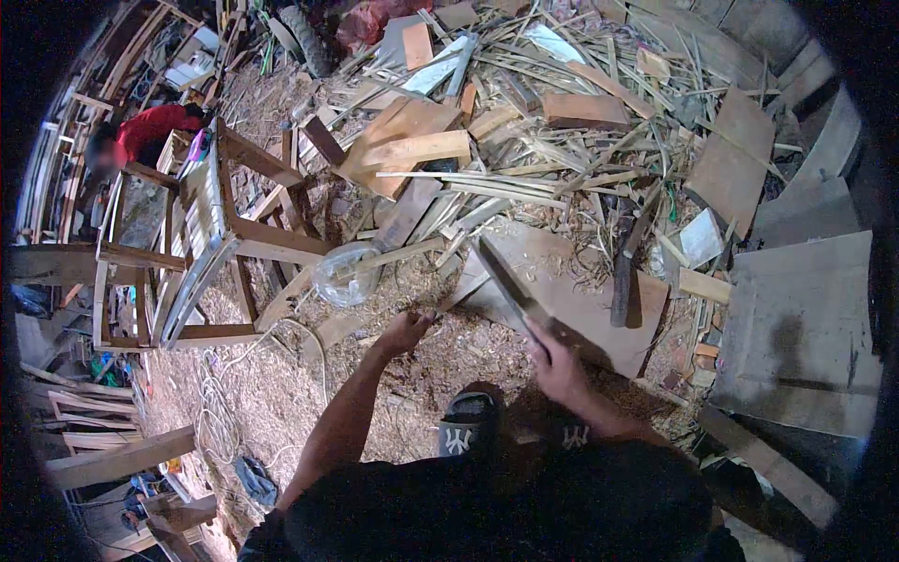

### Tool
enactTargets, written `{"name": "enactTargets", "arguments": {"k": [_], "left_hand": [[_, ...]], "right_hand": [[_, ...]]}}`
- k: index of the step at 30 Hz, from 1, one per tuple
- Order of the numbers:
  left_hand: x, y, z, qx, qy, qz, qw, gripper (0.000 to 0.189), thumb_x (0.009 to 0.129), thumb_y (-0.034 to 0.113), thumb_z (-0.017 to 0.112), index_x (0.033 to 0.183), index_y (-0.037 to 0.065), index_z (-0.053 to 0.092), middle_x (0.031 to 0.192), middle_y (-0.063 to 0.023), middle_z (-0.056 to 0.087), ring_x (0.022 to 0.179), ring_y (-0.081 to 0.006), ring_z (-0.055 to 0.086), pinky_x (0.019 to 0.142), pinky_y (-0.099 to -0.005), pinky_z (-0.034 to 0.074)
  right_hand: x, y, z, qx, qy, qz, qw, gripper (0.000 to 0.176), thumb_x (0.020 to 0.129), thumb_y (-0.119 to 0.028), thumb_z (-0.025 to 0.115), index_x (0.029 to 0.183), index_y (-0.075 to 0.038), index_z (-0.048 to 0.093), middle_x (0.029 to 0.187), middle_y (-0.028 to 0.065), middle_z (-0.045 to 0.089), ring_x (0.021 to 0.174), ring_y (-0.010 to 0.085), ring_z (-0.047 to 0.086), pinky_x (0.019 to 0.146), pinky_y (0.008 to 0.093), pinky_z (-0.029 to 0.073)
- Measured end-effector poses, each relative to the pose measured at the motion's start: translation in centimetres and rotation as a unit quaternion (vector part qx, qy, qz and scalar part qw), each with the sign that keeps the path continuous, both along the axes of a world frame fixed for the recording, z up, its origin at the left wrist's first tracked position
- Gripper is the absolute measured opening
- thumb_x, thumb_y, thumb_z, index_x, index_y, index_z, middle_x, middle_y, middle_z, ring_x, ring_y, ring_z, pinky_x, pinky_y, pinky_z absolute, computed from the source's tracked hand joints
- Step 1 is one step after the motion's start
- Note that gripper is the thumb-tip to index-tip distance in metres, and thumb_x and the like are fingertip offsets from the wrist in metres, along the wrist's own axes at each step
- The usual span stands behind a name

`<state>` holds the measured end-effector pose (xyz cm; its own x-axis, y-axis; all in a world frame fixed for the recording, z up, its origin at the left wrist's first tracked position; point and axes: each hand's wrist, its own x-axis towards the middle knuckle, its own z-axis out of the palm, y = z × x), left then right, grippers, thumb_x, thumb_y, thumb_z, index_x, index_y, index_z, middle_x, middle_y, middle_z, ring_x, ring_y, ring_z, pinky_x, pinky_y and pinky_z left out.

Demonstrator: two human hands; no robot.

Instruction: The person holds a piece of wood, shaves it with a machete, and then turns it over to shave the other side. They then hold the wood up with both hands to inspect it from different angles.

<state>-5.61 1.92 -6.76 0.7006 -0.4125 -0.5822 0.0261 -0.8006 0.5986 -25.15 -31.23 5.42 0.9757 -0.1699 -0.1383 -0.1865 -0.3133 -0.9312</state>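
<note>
Blade-like tool (506, 283), right grip (554, 362) clamped on its near end.
Likely stiff, fairly light; hold that end. Left grip (405, 333): can't tell if clamped.

Lit brt. from the L, apparently, washing pale over the sawdust (412, 379) mid-pic. and throwing dark shadows onto the board (552, 262) by the R hand (560, 370) and the cardboard (810, 309) at far R. Falling off to near-black at the shirt (506, 510) and corners, w/ faint bluish grain. Bowed fisheye-style, esp. twd. the rd. rim, but fairly sharp in ctr. and softer at the edges.
</note>
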Motion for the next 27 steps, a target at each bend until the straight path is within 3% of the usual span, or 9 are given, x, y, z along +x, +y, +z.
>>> {"name": "enactTargets", "arguments": {"k": [3, 8, 10, 12, 14, 17, 21, 26, 27], "left_hand": [[-0.5, -2.5, 5.2, 0.061, -0.011, -0.027, 0.998, 0.07, 0.098, 0.061, 0.048, 0.071, -0.003, 0.059, 0.057, -0.01, 0.052, 0.056, -0.0224, 0.051, 0.059, -0.0448, 0.045], [-0.2, -1.8, 3.4, 0.071, 0.015, -0.024, 0.997, 0.073, 0.098, 0.063, 0.048, 0.071, -0.004, 0.06, 0.057, -0.0117, 0.053, 0.056, -0.0232, 0.052, 0.059, -0.0463, 0.044], [-0.3, -1.8, 3.5, 0.077, 0.015, -0.026, 0.997, 0.073, 0.098, 0.063, 0.047, 0.071, -0.004, 0.06, 0.057, -0.0123, 0.054, 0.057, -0.0235, 0.052, 0.06, -0.0466, 0.045], [-0.2, -2.2, 4.2, 0.087, 0.021, -0.046, 0.995, 0.074, 0.097, 0.065, 0.047, 0.071, -0.003, 0.06, 0.058, -0.0129, 0.054, 0.058, -0.0241, 0.053, 0.061, -0.0467, 0.045], [0.0, -1.5, 2.1, 0.062, 0.012, -0.036, 0.997, 0.074, 0.097, 0.064, 0.048, 0.07, -0.003, 0.06, 0.058, -0.0127, 0.054, 0.058, -0.0239, 0.053, 0.061, -0.0464, 0.044], [-0.5, -1.1, 1.9, 0.046, 0.012, -0.012, 0.999, 0.074, 0.097, 0.064, 0.049, 0.069, -0.003, 0.059, 0.058, -0.0122, 0.053, 0.058, -0.0236, 0.052, 0.06, -0.0462, 0.044], [0.0, 0.6, -2.0, 0.029, 0.032, 0.006, 0.999, 0.074, 0.096, 0.064, 0.05, 0.068, -0.004, 0.059, 0.057, -0.0116, 0.052, 0.057, -0.023, 0.051, 0.059, -0.0457, 0.043], [-0.2, -2.0, 4.0, 0.074, 0.033, -0.007, 0.997, 0.073, 0.096, 0.065, 0.051, 0.069, -0.003, 0.059, 0.057, -0.0107, 0.053, 0.056, -0.0218, 0.052, 0.058, -0.0454, 0.043], [-0.1, -2.2, 4.2, 0.087, 0.03, -0.019, 0.996, 0.074, 0.095, 0.065, 0.052, 0.069, -0.003, 0.06, 0.057, -0.0107, 0.053, 0.056, -0.0214, 0.052, 0.058, -0.0453, 0.044]], "right_hand": [[0.8, -0.6, 1.1, 0.042, -0.03, -0.01, 0.999, 0.042, 0.104, -0.017, 0.046, 0.144, -0.004, 0.051, 0.129, 0.0261, 0.062, 0.119, 0.0351, 0.062, 0.103, 0.0408, 0.045], [0.7, -1.1, 4.3, 0.012, -0.095, 0.021, 0.995, 0.045, 0.103, -0.017, 0.049, 0.144, 0.001, 0.048, 0.135, 0.0261, 0.059, 0.124, 0.0364, 0.059, 0.103, 0.0399, 0.045], [0.3, -0.7, 2.6, -0.041, -0.147, 0.012, 0.988, 0.047, 0.101, -0.018, 0.052, 0.146, -0.004, 0.048, 0.117, 0.0274, 0.067, 0.105, 0.0371, 0.068, 0.09, 0.0438, 0.051], [-0.1, -0.5, 1.2, -0.153, 0.081, 0.081, 0.982, 0.046, 0.101, -0.018, 0.052, 0.147, -0.012, 0.049, 0.093, 0.0254, 0.07, 0.081, 0.0355, 0.071, 0.073, 0.0463, 0.053], [0.2, -0.6, 0.3, -0.135, 0.121, 0.079, 0.98, 0.044, 0.103, -0.02, 0.052, 0.147, -0.018, 0.05, 0.079, 0.0222, 0.069, 0.069, 0.0315, 0.069, 0.064, 0.0456, 0.052], [0.1, -0.1, -0.5, -0.037, -0.018, 0.0, 0.999, 0.044, 0.104, -0.021, 0.051, 0.147, -0.013, 0.049, 0.083, 0.0204, 0.07, 0.07, 0.0291, 0.07, 0.063, 0.0427, 0.051], [0.6, -0.8, 3.3, 0.049, -0.022, -0.029, 0.998, 0.044, 0.103, -0.018, 0.049, 0.144, -0.002, 0.05, 0.134, 0.0261, 0.059, 0.127, 0.029, 0.057, 0.107, 0.0367, 0.04], [0.4, -0.9, 2.1, -0.037, -0.115, 0.032, 0.992, 0.045, 0.101, -0.014, 0.05, 0.145, -0.002, 0.048, 0.132, 0.0284, 0.06, 0.117, 0.0368, 0.063, 0.099, 0.0417, 0.048], [0.7, -0.6, 2.5, -0.065, 0.061, 0.08, 0.993, 0.045, 0.101, -0.013, 0.049, 0.145, -0.003, 0.048, 0.132, 0.0287, 0.059, 0.114, 0.0374, 0.064, 0.097, 0.0422, 0.049]]}}
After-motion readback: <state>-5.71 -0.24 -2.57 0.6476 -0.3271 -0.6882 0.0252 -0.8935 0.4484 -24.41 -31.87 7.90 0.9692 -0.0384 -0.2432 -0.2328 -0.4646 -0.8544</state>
